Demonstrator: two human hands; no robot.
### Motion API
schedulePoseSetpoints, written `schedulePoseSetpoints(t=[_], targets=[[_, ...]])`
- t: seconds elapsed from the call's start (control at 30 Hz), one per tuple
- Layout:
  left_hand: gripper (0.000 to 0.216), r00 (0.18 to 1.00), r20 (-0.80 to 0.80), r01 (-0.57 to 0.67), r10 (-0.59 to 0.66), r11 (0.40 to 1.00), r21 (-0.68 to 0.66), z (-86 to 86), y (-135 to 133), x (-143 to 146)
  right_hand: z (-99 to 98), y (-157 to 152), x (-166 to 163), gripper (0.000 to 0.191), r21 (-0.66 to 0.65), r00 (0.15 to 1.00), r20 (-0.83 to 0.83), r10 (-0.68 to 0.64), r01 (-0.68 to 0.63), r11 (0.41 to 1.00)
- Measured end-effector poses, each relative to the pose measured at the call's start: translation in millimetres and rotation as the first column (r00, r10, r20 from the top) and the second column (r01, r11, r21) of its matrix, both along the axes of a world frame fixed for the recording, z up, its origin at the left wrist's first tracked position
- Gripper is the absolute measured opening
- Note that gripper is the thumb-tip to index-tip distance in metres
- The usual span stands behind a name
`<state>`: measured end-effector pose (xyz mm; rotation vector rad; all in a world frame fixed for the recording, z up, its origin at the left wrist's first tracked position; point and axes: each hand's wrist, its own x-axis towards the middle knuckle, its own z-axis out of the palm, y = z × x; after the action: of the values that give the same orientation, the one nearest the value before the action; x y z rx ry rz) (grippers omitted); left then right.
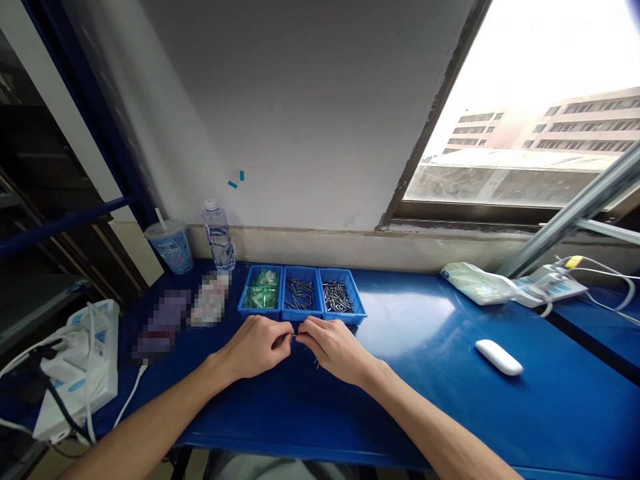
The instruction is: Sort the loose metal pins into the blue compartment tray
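My left hand (263, 347) and my right hand (335, 347) meet over the blue table, just in front of three small blue bins. Both are closed in a pinch, fingertips almost touching. A thin, pale sliver shows between them, too small to name. The left bin (242, 306) holds green plastic packets (263, 291). Scattered thin metal pieces (300, 293), like screws or nails, lie in the middle bin (302, 315). A denser pile of similar metal pieces (337, 297) fills the right bin (359, 308). A few more metal pieces (317, 363) lie partly hidden under my right hand.
A water bottle (219, 237) and a lidded cup (171, 247) stand at the back left. White power strips (83, 373) with cables lie at the left edge. On the right are a white rounded case (499, 357), a plastic packet (477, 283) and a metal frame (575, 213).
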<state>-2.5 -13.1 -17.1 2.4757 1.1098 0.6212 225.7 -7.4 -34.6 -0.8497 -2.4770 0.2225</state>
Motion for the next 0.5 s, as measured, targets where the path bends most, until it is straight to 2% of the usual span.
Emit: schedulePoseSetpoints(t=[0.17, 0.37, 0.5], targets=[[0.022, 1.000, 0.005, -0.001, 0.001, 1.000, -0.001, 0.0, -0.1, -0.8, 1.3, -0.7, 0.3, 0.010, -0.020, 1.000, -0.001, -0.004, 0.004, 1.000], [0.021, 1.000, -0.003, 0.010, -0.010, 1.000, 0.000, -0.6, 0.1, -0.5, 1.2, -0.6, -0.4, 0.019, -0.017, 1.000, 0.018, -0.024, 0.024, 1.000], [0.021, 1.000, -0.002, 0.008, -0.008, 1.000, 0.003, -0.9, 0.1, -0.4, 0.8, -0.5, 0.3, 0.013, -0.045, 1.000, -0.008, -0.020, 0.020, 0.999]])
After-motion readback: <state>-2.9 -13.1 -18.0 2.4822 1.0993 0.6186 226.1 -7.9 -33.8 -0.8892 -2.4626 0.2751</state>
